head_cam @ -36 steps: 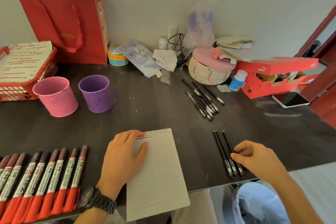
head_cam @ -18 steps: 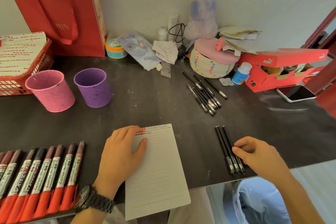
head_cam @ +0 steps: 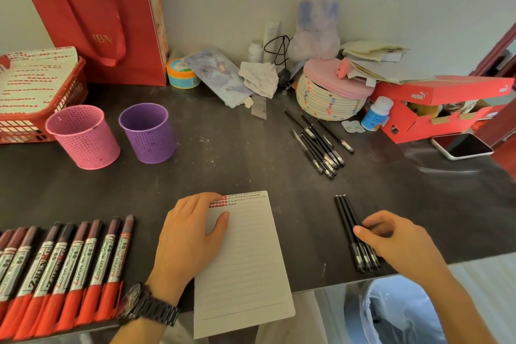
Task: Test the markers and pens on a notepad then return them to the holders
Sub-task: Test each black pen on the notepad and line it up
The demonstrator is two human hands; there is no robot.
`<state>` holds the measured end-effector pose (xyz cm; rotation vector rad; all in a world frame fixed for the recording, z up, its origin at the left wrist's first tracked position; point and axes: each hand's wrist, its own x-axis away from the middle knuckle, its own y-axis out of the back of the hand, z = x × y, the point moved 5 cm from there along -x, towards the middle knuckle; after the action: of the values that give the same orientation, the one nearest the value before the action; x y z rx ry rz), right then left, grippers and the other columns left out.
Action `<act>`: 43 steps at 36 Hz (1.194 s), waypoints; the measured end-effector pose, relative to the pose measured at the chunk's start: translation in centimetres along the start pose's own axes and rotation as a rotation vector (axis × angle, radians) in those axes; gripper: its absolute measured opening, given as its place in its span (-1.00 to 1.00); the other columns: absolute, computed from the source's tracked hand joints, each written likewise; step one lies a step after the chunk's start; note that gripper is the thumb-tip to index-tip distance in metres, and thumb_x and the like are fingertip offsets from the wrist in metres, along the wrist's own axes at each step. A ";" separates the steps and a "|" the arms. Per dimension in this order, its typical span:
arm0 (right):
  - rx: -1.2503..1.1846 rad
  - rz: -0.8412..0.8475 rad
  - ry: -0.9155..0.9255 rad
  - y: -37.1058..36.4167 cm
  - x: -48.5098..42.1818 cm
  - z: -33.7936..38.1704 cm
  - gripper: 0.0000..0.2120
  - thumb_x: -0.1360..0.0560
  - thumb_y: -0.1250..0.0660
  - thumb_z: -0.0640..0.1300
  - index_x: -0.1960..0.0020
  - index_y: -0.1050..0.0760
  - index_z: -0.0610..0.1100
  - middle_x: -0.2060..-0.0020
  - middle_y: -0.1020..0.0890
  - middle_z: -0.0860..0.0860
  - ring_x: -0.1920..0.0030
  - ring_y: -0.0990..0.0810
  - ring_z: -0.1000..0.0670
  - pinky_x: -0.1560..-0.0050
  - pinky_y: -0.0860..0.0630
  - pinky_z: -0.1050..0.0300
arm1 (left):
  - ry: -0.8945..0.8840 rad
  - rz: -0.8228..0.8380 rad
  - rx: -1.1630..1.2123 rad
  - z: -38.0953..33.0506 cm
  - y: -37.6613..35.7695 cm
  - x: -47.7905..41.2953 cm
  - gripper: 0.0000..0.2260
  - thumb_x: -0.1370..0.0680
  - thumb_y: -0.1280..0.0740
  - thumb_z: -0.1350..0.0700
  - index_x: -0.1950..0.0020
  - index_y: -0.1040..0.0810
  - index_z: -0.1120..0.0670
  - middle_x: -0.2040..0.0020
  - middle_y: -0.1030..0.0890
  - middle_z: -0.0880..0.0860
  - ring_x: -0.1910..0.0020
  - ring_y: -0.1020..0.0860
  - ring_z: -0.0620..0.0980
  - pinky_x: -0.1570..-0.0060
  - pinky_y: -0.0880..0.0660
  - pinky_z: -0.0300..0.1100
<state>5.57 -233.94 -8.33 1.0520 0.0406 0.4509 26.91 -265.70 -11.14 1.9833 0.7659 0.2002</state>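
A lined notepad (head_cam: 245, 265) lies at the table's front edge, with red and black test marks along its top. My left hand (head_cam: 190, 240) rests flat on its upper left corner, fingers straight. To the right lie three black pens (head_cam: 346, 218) side by side. My right hand (head_cam: 396, 243) is on their lower half, and its thumb and curled fingers pinch them where they lie. Several more black pens (head_cam: 318, 145) lie further back. Several red markers (head_cam: 69, 268) sit in a row at the front left. A pink holder (head_cam: 83, 139) and a purple holder (head_cam: 148, 134) stand empty at the back left.
A red basket with marked paper (head_cam: 33, 92) and a red gift bag (head_cam: 97, 17) stand at the back left. A woven box with a pink lid (head_cam: 332, 92), a red shoebox (head_cam: 435, 109), a small bottle (head_cam: 377, 114) and a phone (head_cam: 462, 145) crowd the back right.
My right hand's thumb has slid up across the three black pens and its fingers have curled more. My left hand has stayed on the notepad. The view has shifted slightly.
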 end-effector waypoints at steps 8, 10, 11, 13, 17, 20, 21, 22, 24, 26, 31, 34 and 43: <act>0.039 -0.191 0.081 -0.2 -1.4 3.7 -0.84 -0.47 -0.34 0.30 0.12 -0.49 0.24 0.30 -0.62 0.29 0.25 -0.58 0.23 0.29 -0.43 0.25 | -0.014 -0.006 -0.019 -0.3 0.2 0.2 -0.67 -0.57 -0.23 -0.21 -0.30 -0.47 -0.17 -0.28 -0.50 -0.24 -0.29 -0.40 -0.19 -0.27 -0.27 -0.24; 0.042 -0.202 0.126 -0.6 -2.7 5.6 -0.85 -0.48 -0.33 0.28 0.10 -0.48 0.24 0.26 -0.61 0.30 0.23 -0.56 0.25 0.30 -0.39 0.27 | -0.008 -0.003 -0.014 -0.2 0.1 0.2 -0.66 -0.56 -0.24 -0.22 -0.31 -0.46 -0.19 -0.29 -0.48 -0.26 -0.30 -0.38 -0.21 -0.30 -0.28 -0.23; 0.052 -0.196 0.143 -0.9 -3.6 6.6 -0.86 -0.50 -0.33 0.26 0.07 -0.48 0.23 0.22 -0.61 0.30 0.22 -0.55 0.26 0.30 -0.37 0.26 | -0.004 0.002 -0.014 -0.2 0.0 0.1 -0.65 -0.56 -0.24 -0.24 -0.32 -0.45 -0.21 -0.29 -0.46 -0.28 -0.30 -0.37 -0.22 -0.31 -0.27 -0.24; 0.090 -0.183 0.159 -1.5 -5.4 8.4 -0.85 -0.52 -0.33 0.23 0.00 -0.47 0.21 0.13 -0.61 0.28 0.19 -0.53 0.25 0.31 -0.35 0.24 | 0.002 0.009 -0.025 -0.1 -0.1 0.0 -0.65 -0.55 -0.22 -0.27 -0.32 -0.41 -0.25 -0.29 -0.43 -0.32 -0.30 -0.33 -0.28 -0.29 -0.22 -0.31; 0.227 -0.185 0.172 -2.3 -8.7 11.6 -0.75 -0.56 -0.29 0.17 -0.20 -0.48 0.13 -0.09 -0.58 0.13 0.03 -0.58 0.04 0.18 -0.44 0.12 | -0.006 -0.006 -0.052 0.0 -0.2 0.1 -0.64 -0.56 -0.19 -0.29 -0.32 -0.44 -0.24 -0.30 -0.41 -0.34 -0.30 -0.31 -0.31 -0.26 -0.16 -0.38; 0.346 -0.175 0.170 -2.7 -10.3 13.2 -0.67 -0.59 -0.25 0.14 -0.31 -0.44 0.05 -0.21 -0.54 0.03 -0.15 -0.57 -0.06 0.07 -0.50 0.03 | -0.019 -0.016 -0.074 -0.2 -0.2 0.1 -0.62 -0.57 -0.15 -0.29 -0.34 -0.46 -0.23 -0.32 -0.41 -0.32 -0.32 -0.31 -0.30 -0.27 -0.13 -0.39; 0.384 -0.165 0.163 -2.8 -10.6 13.5 -0.66 -0.60 -0.25 0.13 -0.32 -0.44 0.03 -0.22 -0.53 0.00 -0.17 -0.56 -0.08 0.04 -0.52 0.00 | -0.020 -0.015 -0.077 -0.2 -0.2 0.1 -0.61 -0.57 -0.14 -0.29 -0.35 -0.45 -0.23 -0.32 -0.40 -0.33 -0.32 -0.30 -0.31 -0.28 -0.12 -0.39; 0.419 -0.154 0.154 -3.0 -10.8 13.8 -0.65 -0.60 -0.24 0.12 -0.32 -0.44 0.01 -0.22 -0.52 -0.02 -0.18 -0.55 -0.09 0.03 -0.53 -0.02 | -0.021 -0.013 -0.079 -0.2 -0.2 0.1 -0.60 -0.57 -0.13 -0.30 -0.36 -0.43 -0.23 -0.33 -0.39 -0.33 -0.33 -0.28 -0.32 -0.29 -0.12 -0.39; 0.471 -0.143 0.142 -3.2 -11.1 14.2 -0.66 -0.60 -0.24 0.12 -0.30 -0.45 -0.01 -0.20 -0.51 -0.04 -0.18 -0.54 -0.09 0.06 -0.52 -0.02 | -0.022 -0.011 -0.081 -0.2 -0.2 0.1 -0.59 -0.57 -0.10 -0.31 -0.37 -0.41 -0.24 -0.33 -0.37 -0.34 -0.33 -0.26 -0.33 -0.31 -0.11 -0.38; 0.497 -0.147 0.136 -3.4 -11.3 14.5 -0.66 -0.60 -0.25 0.12 -0.29 -0.45 -0.02 -0.18 -0.51 -0.04 -0.17 -0.54 -0.09 0.08 -0.51 -0.01 | -0.024 -0.011 -0.076 -0.2 -0.3 0.1 -0.58 -0.57 -0.09 -0.32 -0.38 -0.40 -0.25 -0.34 -0.36 -0.35 -0.34 -0.25 -0.33 -0.32 -0.11 -0.38; 0.515 -0.153 0.131 -3.5 -11.3 14.9 -0.66 -0.61 -0.23 0.10 -0.30 -0.43 -0.04 -0.20 -0.51 -0.06 -0.21 -0.51 -0.11 0.03 -0.53 -0.03 | -0.037 -0.027 -0.083 -0.2 -0.3 0.1 -0.57 -0.56 -0.05 -0.30 -0.37 -0.41 -0.24 -0.34 -0.36 -0.34 -0.35 -0.25 -0.32 -0.34 -0.10 -0.38; 0.528 -0.158 0.125 -3.5 -11.4 15.0 -0.65 -0.62 -0.22 0.10 -0.31 -0.43 -0.06 -0.22 -0.51 -0.07 -0.21 -0.52 -0.12 0.03 -0.52 -0.04 | -0.038 -0.032 -0.082 -0.2 -0.3 0.2 -0.55 -0.56 -0.02 -0.31 -0.38 -0.41 -0.24 -0.34 -0.36 -0.34 -0.35 -0.24 -0.32 -0.33 -0.09 -0.38; 0.663 -0.179 0.132 -4.0 -12.4 15.0 -0.62 -0.65 -0.16 0.08 -0.30 -0.46 -0.15 -0.22 -0.55 -0.11 -0.26 -0.50 -0.15 -0.03 -0.53 -0.05 | -0.032 -0.026 -0.077 -0.3 -0.3 0.1 -0.55 -0.55 -0.01 -0.32 -0.38 -0.40 -0.24 -0.34 -0.37 -0.33 -0.35 -0.25 -0.31 -0.32 -0.09 -0.36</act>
<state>-0.63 -252.66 -6.40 1.6502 0.4215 0.3478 26.74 -265.31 -11.21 1.8987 0.7519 0.1795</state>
